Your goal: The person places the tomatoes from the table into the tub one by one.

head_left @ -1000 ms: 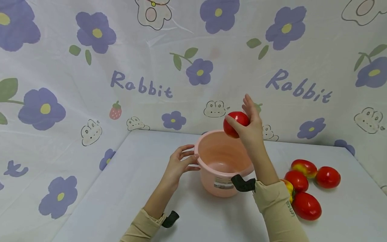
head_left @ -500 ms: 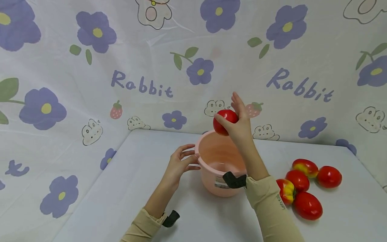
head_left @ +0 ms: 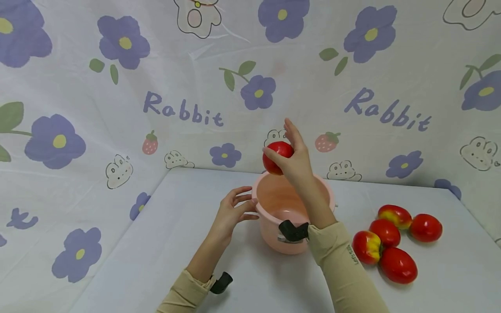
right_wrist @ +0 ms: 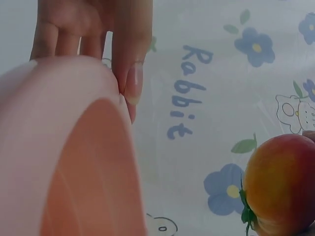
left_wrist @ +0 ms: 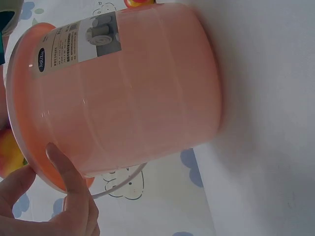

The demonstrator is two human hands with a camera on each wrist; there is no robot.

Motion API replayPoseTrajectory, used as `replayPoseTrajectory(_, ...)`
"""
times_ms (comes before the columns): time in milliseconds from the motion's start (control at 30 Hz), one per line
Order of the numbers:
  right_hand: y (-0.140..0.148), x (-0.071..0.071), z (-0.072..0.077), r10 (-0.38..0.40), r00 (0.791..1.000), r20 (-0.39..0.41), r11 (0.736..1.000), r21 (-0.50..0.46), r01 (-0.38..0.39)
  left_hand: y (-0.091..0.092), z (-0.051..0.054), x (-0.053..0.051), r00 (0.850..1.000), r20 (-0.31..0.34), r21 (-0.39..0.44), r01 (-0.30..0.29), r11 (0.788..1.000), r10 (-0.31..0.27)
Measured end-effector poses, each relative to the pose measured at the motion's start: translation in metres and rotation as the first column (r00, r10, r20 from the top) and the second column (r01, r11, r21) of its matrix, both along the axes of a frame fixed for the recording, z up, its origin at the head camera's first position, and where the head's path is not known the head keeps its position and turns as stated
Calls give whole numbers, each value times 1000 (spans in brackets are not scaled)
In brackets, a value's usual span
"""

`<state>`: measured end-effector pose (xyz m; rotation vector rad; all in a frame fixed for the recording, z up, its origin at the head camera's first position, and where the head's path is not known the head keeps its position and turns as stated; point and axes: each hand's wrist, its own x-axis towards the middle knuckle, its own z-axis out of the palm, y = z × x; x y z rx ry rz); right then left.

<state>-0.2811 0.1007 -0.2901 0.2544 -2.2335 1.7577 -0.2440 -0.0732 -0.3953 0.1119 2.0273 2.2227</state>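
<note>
A pink bucket [head_left: 269, 230] with a paper label stands upright on the white table. My left hand [head_left: 231, 213] holds its left rim, and in the left wrist view the thumb and fingers [left_wrist: 71, 177] pinch that rim. Above the bucket's mouth, my right hand [head_left: 298, 164] grips a glossy red tomato [head_left: 277, 157] between thumb and fingers, with some fingers pointing up. The right wrist view shows that tomato [right_wrist: 280, 184] with an orange-yellow side and green leaves at its stem. The visible part of the bucket's inside holds nothing; my right forearm covers some of it.
Several red and red-yellow fruits or vegetables lie right of the bucket, including a yellow-topped one [head_left: 367, 247] and a plain red one [head_left: 398, 266]. A floral cloth [head_left: 188, 65] hangs behind the table [head_left: 129, 269]. Black wrist mounts [head_left: 221, 283] stick out from both sleeves.
My right hand has moved left with the tomato, from above the bucket's right side to above its back left. The left hand stays on the rim.
</note>
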Motion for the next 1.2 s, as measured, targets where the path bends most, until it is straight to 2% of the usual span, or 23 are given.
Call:
replayPoseTrajectory(300,-2,0,4,38,994,-99,999,16,-36,2,1,0,1000,1,3,1,1000,-1)
replayPoseTrajectory(833,30,14,-3,-27,997,-78,996,78,33,4,-2,-1,1000,-8,44,5,999,-5)
replayPoseTrajectory(1200,55,25,-18,-67,996,-59,994,82,72,3,-2,-3,1000,-22,46,12,999,-11)
